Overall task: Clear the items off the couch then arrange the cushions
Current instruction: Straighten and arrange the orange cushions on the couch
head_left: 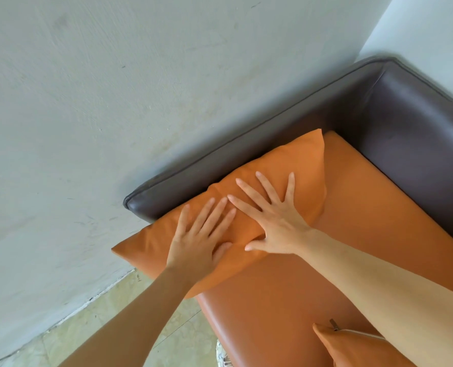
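A pale grey plastered wall fills the upper left of the view and meets a tiled floor at the lower left. Against the wall stands the couch, with an orange leather seat and a dark brown backrest that turns the corner into a dark brown armrest on the right.

An orange cushion lies on the seat at the left end of the couch, its long edge leaning against the backrest and its near left corner jutting out past the seat edge over the floor. Both bare forearms reach in from the bottom of the view toward it.

The right hand lies flat on the middle of the cushion, fingers spread wide and straight, the thumb reaching toward the seat. The left hand presses on the cushion just beside it, fingers straight and close together, palm down; its fingertips nearly meet those of the right hand.

A second orange cushion shows at the bottom edge, resting on the seat near the right forearm, with a small zipper pull at its corner.
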Available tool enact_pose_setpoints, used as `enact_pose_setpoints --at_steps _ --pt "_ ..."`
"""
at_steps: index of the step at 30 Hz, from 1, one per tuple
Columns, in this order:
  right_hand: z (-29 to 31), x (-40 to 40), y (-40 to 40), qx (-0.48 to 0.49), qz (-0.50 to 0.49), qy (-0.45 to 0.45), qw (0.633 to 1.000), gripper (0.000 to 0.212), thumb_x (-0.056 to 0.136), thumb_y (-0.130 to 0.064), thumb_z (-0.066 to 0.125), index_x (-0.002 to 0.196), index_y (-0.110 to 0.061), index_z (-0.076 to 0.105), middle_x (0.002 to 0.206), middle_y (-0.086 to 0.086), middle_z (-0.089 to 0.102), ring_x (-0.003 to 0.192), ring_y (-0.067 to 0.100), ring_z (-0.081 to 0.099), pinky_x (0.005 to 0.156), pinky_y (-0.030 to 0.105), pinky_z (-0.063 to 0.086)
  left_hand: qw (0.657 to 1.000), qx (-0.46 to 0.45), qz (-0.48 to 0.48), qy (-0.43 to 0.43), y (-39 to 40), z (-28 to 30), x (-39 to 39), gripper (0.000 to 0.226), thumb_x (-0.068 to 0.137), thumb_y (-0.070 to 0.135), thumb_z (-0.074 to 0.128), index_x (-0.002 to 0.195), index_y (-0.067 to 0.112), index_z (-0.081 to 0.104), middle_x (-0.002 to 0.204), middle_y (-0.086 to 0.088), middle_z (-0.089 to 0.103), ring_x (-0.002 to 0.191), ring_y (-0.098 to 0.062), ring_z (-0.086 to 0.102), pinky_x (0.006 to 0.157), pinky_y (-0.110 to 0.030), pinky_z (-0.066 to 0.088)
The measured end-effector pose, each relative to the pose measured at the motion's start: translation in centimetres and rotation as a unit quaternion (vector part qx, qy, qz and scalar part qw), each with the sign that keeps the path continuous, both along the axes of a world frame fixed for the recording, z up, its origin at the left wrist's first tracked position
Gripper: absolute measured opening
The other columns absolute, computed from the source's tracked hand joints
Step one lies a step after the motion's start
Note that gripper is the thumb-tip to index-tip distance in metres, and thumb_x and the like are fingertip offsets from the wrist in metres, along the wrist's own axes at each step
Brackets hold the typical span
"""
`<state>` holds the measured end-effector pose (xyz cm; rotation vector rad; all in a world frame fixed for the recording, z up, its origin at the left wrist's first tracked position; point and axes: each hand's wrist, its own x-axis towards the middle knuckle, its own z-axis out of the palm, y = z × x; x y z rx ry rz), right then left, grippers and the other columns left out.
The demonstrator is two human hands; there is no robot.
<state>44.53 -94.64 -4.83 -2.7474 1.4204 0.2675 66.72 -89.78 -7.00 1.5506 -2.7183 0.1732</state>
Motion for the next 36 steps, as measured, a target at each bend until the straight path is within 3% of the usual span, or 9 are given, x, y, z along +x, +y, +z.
enact_pose_setpoints --at_steps 4,11,15,20,31,36 --pt "-1.0 0.1 -0.6 0.017 -0.007 0.007 1.000 0.137 0.043 -0.087 0.063 0.152 -0.037 -0.004 0.161 0.000 -0.012 0.145 0.037 -0.014 0.095 0.083 -0.003 0.998 0.046 0.022 -0.023 -0.7 -1.1 -0.2 0.100 0.079 0.084 0.035 0.155 0.024 0.009 0.163 -0.001 0.002 0.150 -0.022 0.002 0.116 -0.061 0.010" --pt "-1.3 0.9 -1.2 0.023 -0.037 0.046 0.998 0.134 0.047 -0.088 0.061 0.150 -0.039 -0.010 0.158 -0.002 -0.023 0.142 0.036 -0.024 0.096 0.080 -0.006 0.995 0.045 0.040 -0.084 -1.5 -1.6 -0.5 0.102 0.079 0.085 0.027 0.155 0.024 -0.003 0.162 -0.002 -0.010 0.149 -0.022 -0.007 0.117 -0.058 0.004" --pt "0.2 0.4 0.2 0.021 -0.057 0.015 0.998 0.128 0.053 -0.081 0.066 0.152 -0.037 -0.003 0.160 0.001 -0.017 0.146 0.032 -0.014 0.098 0.079 -0.004 0.996 0.048 0.025 -0.065 -1.1 -0.1 -0.3 0.095 0.082 0.080 0.028 0.155 0.023 0.007 0.163 -0.004 0.002 0.149 -0.024 0.005 0.118 -0.054 0.012" --pt "2.6 -2.3 3.5 -0.003 -0.072 -0.036 0.997 0.103 0.073 -0.071 0.061 0.153 -0.033 0.007 0.162 -0.001 -0.003 0.148 0.025 0.001 0.108 0.071 -0.002 0.998 0.029 -0.022 -0.048 -1.1 3.1 -1.1 0.082 0.089 0.069 0.025 0.155 0.022 0.015 0.163 -0.005 0.006 0.149 -0.024 0.010 0.119 -0.051 0.014" --pt "9.8 -8.6 10.3 -0.062 -0.127 -0.059 0.988 0.087 0.084 -0.061 0.057 0.152 -0.027 0.017 0.160 0.003 0.017 0.146 0.023 0.020 0.113 0.061 0.013 0.993 -0.024 -0.092 -0.071 0.5 11.0 -8.1 0.084 0.088 0.071 0.014 0.154 0.024 -0.010 0.162 -0.003 -0.007 0.149 -0.022 -0.003 0.120 -0.048 -0.002" --pt "12.7 -12.7 15.1 -0.100 -0.153 -0.064 0.981 0.084 0.085 -0.062 0.055 0.152 -0.027 0.019 0.158 0.004 0.023 0.144 0.022 0.025 0.113 0.058 0.016 0.991 -0.028 -0.114 -0.062 4.0 13.7 -12.7 0.086 0.086 0.073 0.016 0.154 0.026 -0.008 0.162 -0.002 -0.004 0.149 -0.021 0.001 0.120 -0.046 -0.003"
